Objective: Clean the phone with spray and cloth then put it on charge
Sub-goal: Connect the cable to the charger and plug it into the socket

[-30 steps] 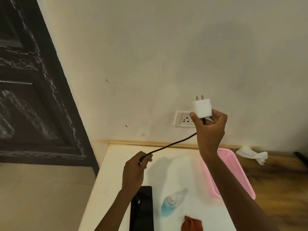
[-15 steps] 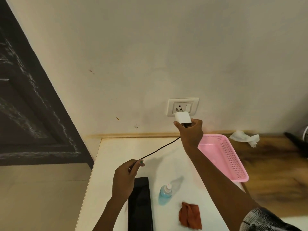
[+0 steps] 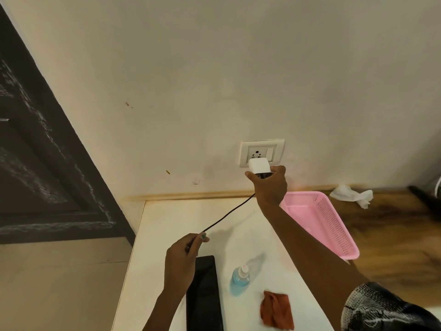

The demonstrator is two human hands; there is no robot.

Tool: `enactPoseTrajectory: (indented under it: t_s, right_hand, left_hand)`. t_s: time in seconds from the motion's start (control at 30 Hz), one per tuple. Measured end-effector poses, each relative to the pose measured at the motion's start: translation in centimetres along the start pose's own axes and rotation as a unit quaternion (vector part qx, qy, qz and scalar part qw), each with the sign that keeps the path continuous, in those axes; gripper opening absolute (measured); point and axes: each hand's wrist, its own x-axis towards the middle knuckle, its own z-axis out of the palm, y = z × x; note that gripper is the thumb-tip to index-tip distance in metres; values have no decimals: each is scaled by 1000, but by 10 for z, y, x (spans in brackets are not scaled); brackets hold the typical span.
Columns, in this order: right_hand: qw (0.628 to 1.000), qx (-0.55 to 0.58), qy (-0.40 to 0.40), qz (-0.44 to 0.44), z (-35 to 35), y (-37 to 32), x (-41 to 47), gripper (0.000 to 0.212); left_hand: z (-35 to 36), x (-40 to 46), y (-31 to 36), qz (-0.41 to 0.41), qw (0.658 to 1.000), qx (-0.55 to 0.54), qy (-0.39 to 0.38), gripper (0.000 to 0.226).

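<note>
A person's right hand (image 3: 268, 185) is pinching a white charger adapter (image 3: 259, 165) between thumb and fingers, holding it against the lower part of a white wall socket (image 3: 262, 152); whether its pins are seated cannot be told. The left hand (image 3: 183, 261) is pinching the black charging cable (image 3: 229, 213), which is running taut up to the adapter. The black phone (image 3: 204, 297) is lying flat on the white table (image 3: 167, 225), just below the left hand, with a blue spray bottle (image 3: 239, 279) and a rust-coloured cloth (image 3: 276, 310) beside it. The charging step appears to be under way. Next, the adapter likely needs pushing home, then the cable's free end needs fitting into the phone.
</note>
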Motion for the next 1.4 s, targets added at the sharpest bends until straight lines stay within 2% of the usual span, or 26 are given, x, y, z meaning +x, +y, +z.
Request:
enactPoseTrajectory:
  t_s: [0.57, 0.77, 0.83, 0.9, 0.97, 1.07, 1.13, 1.23, 1.27, 1.4]
  right_hand:
    - [996, -84, -20, 7, 2, -23, 8, 71]
    - [992, -112, -61, -17, -7, -25, 8, 72]
    - [992, -83, -96, -13, -15, -25, 5, 80]
    - [992, 8, -124, 36, -22, -23, -6, 89]
    - [971, 111, -167, 127, -31, -20, -30, 91]
    - [897, 245, -250, 268, -47, -16, -71, 84]
    - [851, 288, -293, 328, -58, -16, -94, 69]
    - [805, 318, -360, 347, -78, -21, -124, 23]
    - [798, 325, -370, 349, -86, -23, -134, 16]
    - [801, 331, -361, 343, -115, -25, -166, 19]
  left_hand:
    - [2, -6, -3, -24, 1000, -5, -5, 26]
    - [2, -19, 7, -36, 999, 2, -18, 23]
    - [0, -24, 12, -43, 999, 9, -23, 24]
    - [-1, -31, 17, -56, 998, 2, -29, 21]
    - [-4, -40, 25, -68, 997, -13, -42, 19]
    - [-8, -54, 40, -64, 995, -15, -68, 21]
    - [-13, -62, 52, -69, 994, -26, -81, 23]
    - [-21, -74, 67, -94, 987, -61, -113, 29]
    - [-25, -81, 73, -105, 984, -74, -125, 32]
    - [-38, -98, 84, -173, 963, -109, -173, 45]
